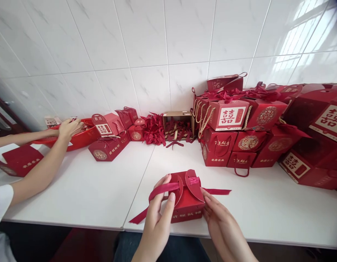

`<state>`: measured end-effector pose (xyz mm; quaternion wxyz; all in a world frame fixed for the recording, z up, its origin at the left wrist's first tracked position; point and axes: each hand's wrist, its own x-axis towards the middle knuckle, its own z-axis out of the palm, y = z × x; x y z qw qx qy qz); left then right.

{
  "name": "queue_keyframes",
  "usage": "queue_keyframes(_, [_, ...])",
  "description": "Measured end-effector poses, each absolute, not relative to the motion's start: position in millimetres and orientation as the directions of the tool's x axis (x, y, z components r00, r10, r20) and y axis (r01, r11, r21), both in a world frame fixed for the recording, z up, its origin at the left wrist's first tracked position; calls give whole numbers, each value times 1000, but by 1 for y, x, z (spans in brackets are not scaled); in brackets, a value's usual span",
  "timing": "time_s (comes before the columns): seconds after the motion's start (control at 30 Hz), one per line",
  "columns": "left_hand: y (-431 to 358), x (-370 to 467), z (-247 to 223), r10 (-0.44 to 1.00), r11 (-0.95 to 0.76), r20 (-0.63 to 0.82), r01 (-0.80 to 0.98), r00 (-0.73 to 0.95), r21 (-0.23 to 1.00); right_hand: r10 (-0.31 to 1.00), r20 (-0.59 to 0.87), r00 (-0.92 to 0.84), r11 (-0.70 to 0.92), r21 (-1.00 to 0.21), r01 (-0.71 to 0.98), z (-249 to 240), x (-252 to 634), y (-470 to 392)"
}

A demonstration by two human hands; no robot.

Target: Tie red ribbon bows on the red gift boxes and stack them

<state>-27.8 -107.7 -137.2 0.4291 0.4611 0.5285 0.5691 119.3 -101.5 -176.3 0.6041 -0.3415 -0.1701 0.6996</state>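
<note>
A small red gift box (188,213) rests at the table's front edge, gold characters along its front. Two rounded flaps stand up from its top, and a dark pink ribbon (164,189) is threaded through their slots, its ends loose on either side. My left hand (160,214) grips the box's left side, thumb near the left flap; the ribbon passes over its fingers. Against the right side press the fingers of my right hand (219,214), below the ribbon's right end (219,191). Part of the right fingers is hidden behind the box.
Stacked red gift boxes (220,145) fill the right. At the back are a heap of red ribbons (154,129), an open cardboard box (179,116) with dark red strips, and more gift boxes (109,149). At left, a co-worker's hands (68,129) reach into a red basin (83,138).
</note>
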Motion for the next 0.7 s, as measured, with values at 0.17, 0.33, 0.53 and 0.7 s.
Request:
queue_keyframes(0.17, [-109,-36,-130,965,-38,-3,-151,-261,988,948,-310,-72,-217,-463,-860,-175,131,-90])
queue_keyframes(0.33, [-105,-41,-124,974,12,-85,-327,-210,945,923,-338,-185,-268,-219,-938,-167,138,-81])
queue_keyframes(0.53, [-105,-44,-127,971,-30,-60,-365,-233,931,901,-403,-159,-272,-240,-932,-169,135,-82])
queue_keyframes(0.7, [-103,-47,-134,983,-29,-48,-409,-178,912,968,-249,-17,-192,-700,-688,-180,129,-92])
